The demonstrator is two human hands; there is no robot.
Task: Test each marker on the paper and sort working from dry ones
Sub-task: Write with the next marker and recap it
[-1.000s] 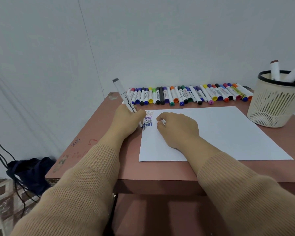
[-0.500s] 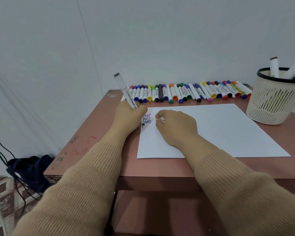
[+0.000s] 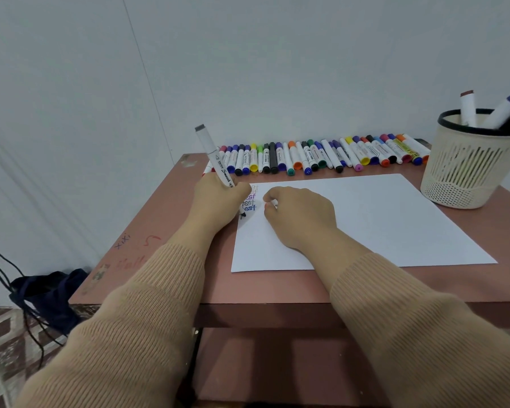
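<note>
White paper [image 3: 365, 225] lies on the bench [image 3: 165, 231]. Your left hand [image 3: 218, 198] grips a grey-ended marker [image 3: 214, 156], fingers wrapped round its barrel, tip at the sheet's left edge below the written words. Your right hand [image 3: 301, 213] rests on the paper just beside it, fingers curled; I cannot tell whether they pinch anything. More markers [image 3: 321, 156] line the far edge.

One paper [image 3: 380, 219], one basket [image 3: 468, 172], one held marker [image 3: 214, 157], roughly thirty lined-up markers [image 3: 315, 157].
</note>
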